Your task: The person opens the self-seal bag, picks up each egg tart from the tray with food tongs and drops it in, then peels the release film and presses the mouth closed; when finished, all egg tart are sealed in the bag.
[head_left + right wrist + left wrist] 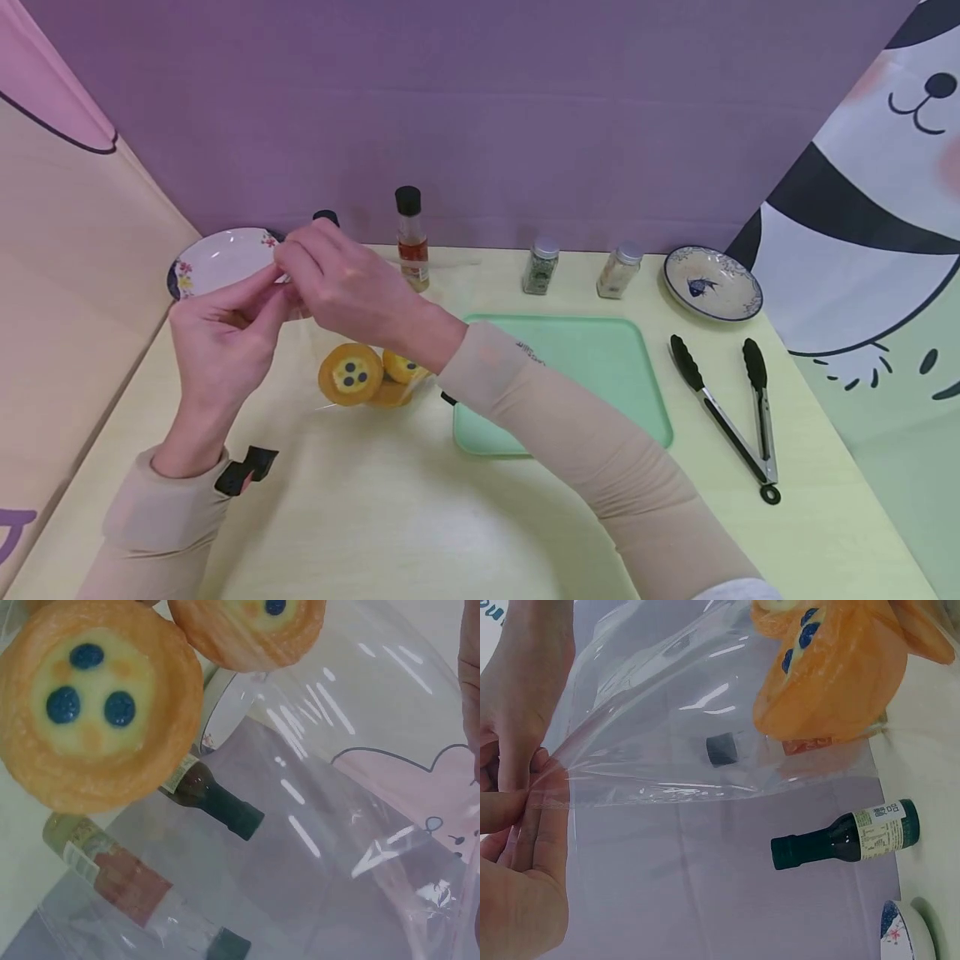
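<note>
My left hand (225,342) and right hand (352,287) meet at the left, above the table, fingertips together. Between them they pinch the gathered edge of a clear plastic bag (667,750), which spreads away from the fingers in the left wrist view. Round blueberry tarts (350,375) are inside the bag, low in it. One tart (101,705) shows three dark berries on a pale filling in the right wrist view, with a second tart (251,630) beside it. Only a sliver of the right hand's fingers (470,682) appears there.
Behind stand a sauce bottle (412,242), a dark bottle (847,834) and two spice jars (540,267). A flowered plate (225,258) is at back left, a small patterned dish (712,283) at back right. A green tray (585,358) lies centrally, tongs (731,425) right of it.
</note>
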